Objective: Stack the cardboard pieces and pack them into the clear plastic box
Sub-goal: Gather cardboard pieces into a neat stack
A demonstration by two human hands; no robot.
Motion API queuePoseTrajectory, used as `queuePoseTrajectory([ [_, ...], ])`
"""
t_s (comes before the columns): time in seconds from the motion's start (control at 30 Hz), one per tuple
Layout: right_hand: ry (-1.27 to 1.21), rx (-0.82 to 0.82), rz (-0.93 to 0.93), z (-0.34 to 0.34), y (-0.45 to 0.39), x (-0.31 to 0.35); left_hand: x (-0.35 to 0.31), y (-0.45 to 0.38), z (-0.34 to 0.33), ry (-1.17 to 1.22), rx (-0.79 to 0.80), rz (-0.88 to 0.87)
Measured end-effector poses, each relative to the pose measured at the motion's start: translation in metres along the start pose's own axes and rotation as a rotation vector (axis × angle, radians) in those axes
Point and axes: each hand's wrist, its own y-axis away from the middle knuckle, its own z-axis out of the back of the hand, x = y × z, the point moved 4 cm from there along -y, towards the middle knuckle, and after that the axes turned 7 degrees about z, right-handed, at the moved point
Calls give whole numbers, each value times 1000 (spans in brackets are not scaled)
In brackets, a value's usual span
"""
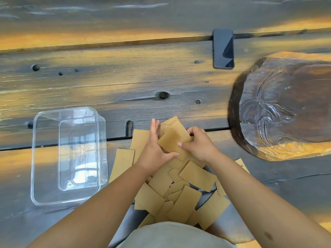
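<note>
Several brown cardboard pieces (180, 197) lie scattered in a loose pile at the near middle of the wooden table. Above the pile's far end, my right hand (198, 145) grips a small stack of cardboard pieces (172, 142), thumb on top and fingers curled under the far edge. My left hand (154, 149) holds the same stack from the left, its fingers straight along the edge and its thumb under the near corner. The clear plastic box (69, 197) stands on the table to the left, with no cardboard in it.
A dark phone (223, 49) lies flat at the far middle of the table. A large carved wooden slab (286, 104) takes up the right side. The table's near edge runs just in front of my body.
</note>
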Motion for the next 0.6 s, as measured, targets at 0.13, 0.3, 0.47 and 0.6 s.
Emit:
queuePoseTrajectory([
  [0.13, 1, 48, 26, 1, 2, 4, 0, 1, 3, 33, -179, -78],
  [0.3, -24, 120, 34, 6, 2, 10, 4, -1, 0, -40, -204, -94],
  [0.47, -289, 163, -2, -3, 10, 6, 4, -1, -4, -114, -126, -79],
  [0.6, -580, 38, -113, -8, 15, -1, 3, 0, -3, -43, -93, -19],
])
